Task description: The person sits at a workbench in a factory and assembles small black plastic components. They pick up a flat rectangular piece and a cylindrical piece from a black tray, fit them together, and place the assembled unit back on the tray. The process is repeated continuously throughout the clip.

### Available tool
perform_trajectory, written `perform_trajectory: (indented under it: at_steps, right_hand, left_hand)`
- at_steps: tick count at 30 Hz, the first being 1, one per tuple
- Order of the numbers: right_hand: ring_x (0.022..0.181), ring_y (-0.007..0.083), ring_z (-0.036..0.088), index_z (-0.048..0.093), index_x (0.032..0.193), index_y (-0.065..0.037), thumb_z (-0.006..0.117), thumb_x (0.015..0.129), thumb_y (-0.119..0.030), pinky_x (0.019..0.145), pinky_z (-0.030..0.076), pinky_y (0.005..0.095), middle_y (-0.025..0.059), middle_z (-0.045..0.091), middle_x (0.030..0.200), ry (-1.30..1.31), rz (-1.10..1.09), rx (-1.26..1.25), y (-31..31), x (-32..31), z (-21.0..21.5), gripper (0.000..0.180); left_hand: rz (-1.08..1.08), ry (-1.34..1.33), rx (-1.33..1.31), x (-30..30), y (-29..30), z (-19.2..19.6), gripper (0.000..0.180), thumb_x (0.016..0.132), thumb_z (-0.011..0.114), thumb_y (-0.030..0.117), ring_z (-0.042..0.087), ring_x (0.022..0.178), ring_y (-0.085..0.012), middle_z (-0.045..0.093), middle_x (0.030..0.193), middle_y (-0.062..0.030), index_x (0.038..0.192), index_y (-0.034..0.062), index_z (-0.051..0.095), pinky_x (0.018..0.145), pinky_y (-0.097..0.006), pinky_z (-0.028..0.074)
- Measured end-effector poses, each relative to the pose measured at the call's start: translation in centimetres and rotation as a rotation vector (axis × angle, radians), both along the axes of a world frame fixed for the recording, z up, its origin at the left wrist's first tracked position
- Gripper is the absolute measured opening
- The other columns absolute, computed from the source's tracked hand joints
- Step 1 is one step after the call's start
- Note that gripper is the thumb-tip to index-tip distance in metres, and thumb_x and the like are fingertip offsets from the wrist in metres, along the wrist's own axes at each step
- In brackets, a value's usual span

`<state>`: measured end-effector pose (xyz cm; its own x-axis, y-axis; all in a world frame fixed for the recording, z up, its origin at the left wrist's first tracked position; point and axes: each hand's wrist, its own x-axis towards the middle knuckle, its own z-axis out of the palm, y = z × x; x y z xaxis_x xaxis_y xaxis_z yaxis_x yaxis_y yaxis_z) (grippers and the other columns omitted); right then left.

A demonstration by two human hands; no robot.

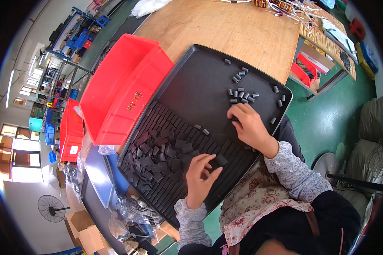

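Note:
A large black tray (191, 80) lies tilted across my view with small black pieces in it. My left hand (202, 176) is over its lower part, with thumb and forefinger at the edges of a dark block-like piece (221, 160). Under that piece run neat rows of flat black strips (208, 187). My right hand (253, 127) pinches a small black piece (234, 118), mostly covered by the fingers. Just beyond those fingertips lies a loose group of short black cylinders (244, 95). Left of my left hand is a heap of loose black pieces (157, 157).
A red plastic bin (123, 89) stands against the tray's left side, on a wooden table (225, 25). Another red bin (71, 131) is farther left. Wires and bundled parts (281, 6) lie at the table's far right. A pedestal fan base (326, 165) stands on the green floor.

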<state>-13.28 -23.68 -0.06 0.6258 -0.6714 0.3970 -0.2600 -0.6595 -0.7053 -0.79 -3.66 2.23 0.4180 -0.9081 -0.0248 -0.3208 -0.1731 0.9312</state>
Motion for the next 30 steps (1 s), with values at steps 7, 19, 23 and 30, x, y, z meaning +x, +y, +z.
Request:
perform_trajectory:
  at_steps: [7,19,23,30]
  right_hand:
    - [0.082,0.0317,0.055,0.055,0.088,-0.003,0.068,0.072,0.007,0.072,0.046,0.0405,0.0104,0.058,0.083,-0.027,-0.009,0.042,0.5,-1.5,0.3,0.022]
    - [0.074,0.0214,0.063,0.059,0.088,-0.003,0.071,0.078,0.002,0.070,0.050,0.0329,0.0073,0.063,0.082,-0.139,0.104,0.352,2.0,-2.5,0.7,0.017]
    - [0.093,0.0111,0.062,0.061,0.090,-0.003,0.072,0.085,0.001,0.082,0.052,0.0269,0.0038,0.065,0.095,-0.246,0.439,0.907,3.4,-2.9,1.9,0.012]
    - [0.082,0.0061,0.060,0.063,0.093,-0.002,0.071,0.088,-0.005,0.076,0.051,0.0232,0.0001,0.064,0.091,-0.266,0.641,1.105,5.4,-2.3,1.7,0.010]
  left_hand:
    - [-0.079,-0.515,-0.068,-0.9,-0.6,-0.9,0.041,0.073,0.080,0.006,0.056,0.095,-0.0256,0.057,0.106,-0.0097,0.110,0.0027,0.065,0.079,-0.034,0.047]
    - [-0.098,0.323,-0.156,-0.3,1.0,-1.9,0.021,0.075,0.072,-0.009,0.063,0.085,-0.0144,0.065,0.101,-0.0117,0.079,0.0013,0.054,0.071,-0.025,0.049]
    - [-0.151,0.465,-0.127,-0.2,1.2,-2.3,0.023,0.074,0.067,-0.013,0.062,0.084,-0.0156,0.065,0.098,-0.0139,0.069,0.0010,0.049,0.072,-0.024,0.047]
    - [-0.102,0.413,-0.072,-0.4,1.3,-1.7,0.025,0.078,0.070,-0.010,0.061,0.080,-0.0129,0.064,0.092,-0.0110,0.065,-0.0004,0.051,0.071,-0.024,0.047]
